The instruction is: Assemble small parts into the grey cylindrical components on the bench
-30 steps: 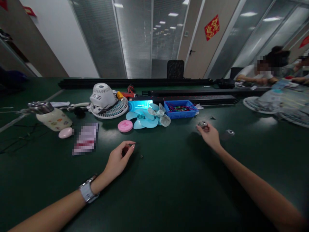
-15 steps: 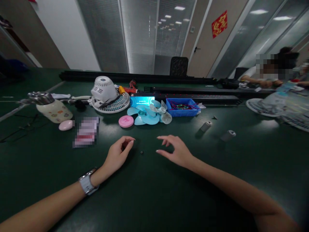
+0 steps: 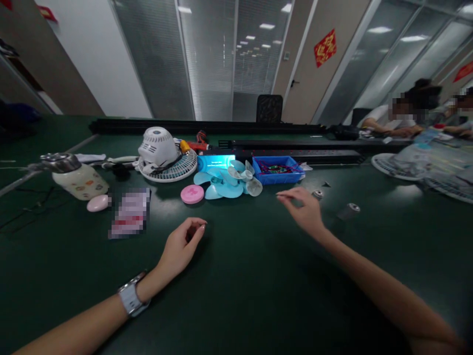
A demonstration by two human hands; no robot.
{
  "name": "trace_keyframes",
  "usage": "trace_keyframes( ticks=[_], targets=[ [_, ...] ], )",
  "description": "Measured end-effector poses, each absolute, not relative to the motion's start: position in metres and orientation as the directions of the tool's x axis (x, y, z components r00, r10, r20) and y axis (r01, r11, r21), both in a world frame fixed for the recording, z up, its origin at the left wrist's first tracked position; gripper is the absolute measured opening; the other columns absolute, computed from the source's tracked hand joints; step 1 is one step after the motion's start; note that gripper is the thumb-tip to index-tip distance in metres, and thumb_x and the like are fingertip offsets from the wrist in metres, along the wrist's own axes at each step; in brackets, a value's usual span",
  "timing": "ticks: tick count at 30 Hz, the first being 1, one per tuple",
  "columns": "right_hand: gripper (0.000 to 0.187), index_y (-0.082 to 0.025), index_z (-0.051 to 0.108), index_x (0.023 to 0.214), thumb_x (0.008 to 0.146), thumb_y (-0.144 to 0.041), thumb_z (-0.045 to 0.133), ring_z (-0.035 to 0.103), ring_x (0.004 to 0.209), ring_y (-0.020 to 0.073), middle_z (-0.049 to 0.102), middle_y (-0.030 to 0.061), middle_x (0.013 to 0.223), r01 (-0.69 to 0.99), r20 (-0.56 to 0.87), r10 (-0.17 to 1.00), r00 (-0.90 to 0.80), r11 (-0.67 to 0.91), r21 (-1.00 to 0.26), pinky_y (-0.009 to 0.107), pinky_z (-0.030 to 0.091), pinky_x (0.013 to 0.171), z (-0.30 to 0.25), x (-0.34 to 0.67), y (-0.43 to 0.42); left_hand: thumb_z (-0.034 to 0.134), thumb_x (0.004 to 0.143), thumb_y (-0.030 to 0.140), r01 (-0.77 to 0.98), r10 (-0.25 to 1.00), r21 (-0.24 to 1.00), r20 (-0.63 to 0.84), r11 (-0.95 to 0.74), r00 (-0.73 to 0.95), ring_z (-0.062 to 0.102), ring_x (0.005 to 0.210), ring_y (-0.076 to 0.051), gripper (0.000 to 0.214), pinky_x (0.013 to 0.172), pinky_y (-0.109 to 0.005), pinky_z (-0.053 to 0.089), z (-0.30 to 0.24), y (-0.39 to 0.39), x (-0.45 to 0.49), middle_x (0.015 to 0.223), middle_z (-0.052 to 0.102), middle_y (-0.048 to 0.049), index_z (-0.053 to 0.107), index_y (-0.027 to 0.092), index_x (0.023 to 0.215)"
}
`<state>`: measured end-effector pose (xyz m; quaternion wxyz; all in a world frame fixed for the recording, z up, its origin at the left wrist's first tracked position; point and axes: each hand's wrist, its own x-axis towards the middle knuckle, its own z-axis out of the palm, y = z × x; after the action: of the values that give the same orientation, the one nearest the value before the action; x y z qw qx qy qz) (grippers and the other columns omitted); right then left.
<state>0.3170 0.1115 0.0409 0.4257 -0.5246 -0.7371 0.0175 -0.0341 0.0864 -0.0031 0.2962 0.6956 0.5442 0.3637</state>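
My left hand [image 3: 184,245], with a watch [image 3: 132,296] at the wrist, rests curled on the green table [image 3: 229,296]. Its thumb and forefinger tips meet, and no object shows in them. My right hand [image 3: 303,209] is raised over the table at the right, thumb and fingers pinched together. Whatever is between those fingertips is too small to make out. Just behind that hand a silver cylinder [image 3: 318,194] is partly hidden. Farther right stands a second silver cylinder [image 3: 349,211]. A small dark piece [image 3: 325,184] lies beyond them.
Across the middle lie light-blue fan blades [image 3: 223,186], a pink disc [image 3: 192,194], a lit screen [image 3: 216,162] and a blue bin [image 3: 279,177] of wires. A white fan body [image 3: 158,148] and a bottle [image 3: 79,182] stand left. People sit at the far right.
My right hand has moved right and away from me, its fingers closing into a pinch. The small dark ring-like piece between my hands is gone from the table. My left hand stays put.
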Motion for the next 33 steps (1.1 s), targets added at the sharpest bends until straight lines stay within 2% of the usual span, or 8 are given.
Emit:
trace_keyframes(
  ticks=[3,6,10,16,22,27,30,33],
  targets=[
    [0.027,-0.022,0.076,0.097,0.089,-0.042,0.06,0.066,0.092,0.0249,0.072,0.0087,0.097,0.88,0.71,0.686,0.159,0.227,-0.417,0.039,0.05,0.088,0.044,0.396,0.121,0.052,0.09,0.047,0.537,0.972,0.811,0.183,-0.232,0.144,0.061,0.071,-0.018,0.033,0.064,-0.029,0.046,-0.003,0.087,-0.033,0.086,0.067,-0.003,0.064,0.02,0.106],
    [0.03,-0.02,0.077,0.094,0.086,-0.043,0.059,0.068,0.093,0.0269,0.074,0.0101,0.097,0.896,0.648,0.719,0.252,0.081,-0.438,0.041,0.051,0.089,0.031,0.442,0.129,0.052,0.091,0.047,0.539,0.975,0.813,0.17,-0.22,0.142,0.06,0.071,-0.018,0.034,0.063,-0.029,0.045,-0.004,0.087,-0.033,0.087,0.066,-0.0029,0.063,0.02,0.108],
    [0.035,-0.019,0.077,0.097,0.084,-0.045,0.057,0.07,0.086,0.0273,0.076,0.0108,0.098,0.862,0.557,0.755,0.346,-0.02,-0.507,0.041,0.053,0.085,0.014,0.452,0.132,0.051,0.092,0.048,0.548,0.976,0.808,0.161,-0.214,0.144,0.06,0.071,-0.017,0.034,0.064,-0.03,0.045,-0.005,0.087,-0.034,0.087,0.066,-0.0028,0.061,0.02,0.109],
    [0.039,-0.018,0.077,0.101,0.085,-0.047,0.055,0.07,0.08,0.026,0.076,0.0113,0.096,0.869,0.549,0.753,0.363,-0.062,-0.491,0.038,0.053,0.078,0.014,0.448,0.134,0.052,0.092,0.047,0.55,0.975,0.806,0.16,-0.218,0.152,0.06,0.072,-0.018,0.033,0.065,-0.029,0.046,-0.005,0.087,-0.034,0.089,0.066,-0.0033,0.061,0.02,0.109],
    [0.04,-0.017,0.078,0.098,0.087,-0.047,0.053,0.071,0.082,0.0263,0.076,0.0124,0.101,0.904,0.541,0.782,0.31,-0.067,-0.422,0.04,0.054,0.08,0.014,0.448,0.132,0.051,0.092,0.046,0.554,0.975,0.803,0.149,-0.217,0.166,0.06,0.071,-0.017,0.034,0.065,-0.029,0.046,-0.005,0.087,-0.034,0.085,0.064,-0.0015,0.059,0.02,0.112],
    [0.053,-0.015,0.073,0.115,0.08,-0.052,0.064,0.072,0.086,0.0269,0.076,0.0127,0.099,0.84,0.49,0.796,0.355,-0.042,-0.541,0.04,0.056,0.083,0.0,0.447,0.136,0.05,0.094,0.046,0.552,0.974,0.805,0.143,-0.217,0.175,0.06,0.074,-0.017,0.034,0.066,-0.029,0.046,-0.008,0.088,-0.035,0.086,0.063,-0.0013,0.058,0.02,0.114],
    [0.061,-0.012,0.071,0.114,0.073,-0.057,0.07,0.073,0.085,0.0294,0.076,0.0136,0.094,0.779,0.434,0.808,0.399,-0.049,-0.625,0.043,0.057,0.081,-0.002,0.437,0.134,0.051,0.094,0.045,0.548,0.973,0.806,0.154,-0.223,0.171,0.06,0.074,-0.017,0.033,0.065,-0.029,0.046,-0.009,0.088,-0.036,0.086,0.063,-0.0014,0.058,0.02,0.114],
    [0.056,-0.015,0.071,0.115,0.076,-0.056,0.07,0.073,0.088,0.0293,0.076,0.0124,0.098,0.767,0.456,0.839,0.297,0.075,-0.637,0.045,0.057,0.084,0.007,0.397,0.118,0.052,0.094,0.043,0.53,0.967,0.81,0.182,-0.251,0.18,0.059,0.072,-0.016,0.032,0.063,-0.028,0.046,-0.004,0.085,-0.034,0.084,0.062,-0.0008,0.059,0.02,0.114]
  ],
)
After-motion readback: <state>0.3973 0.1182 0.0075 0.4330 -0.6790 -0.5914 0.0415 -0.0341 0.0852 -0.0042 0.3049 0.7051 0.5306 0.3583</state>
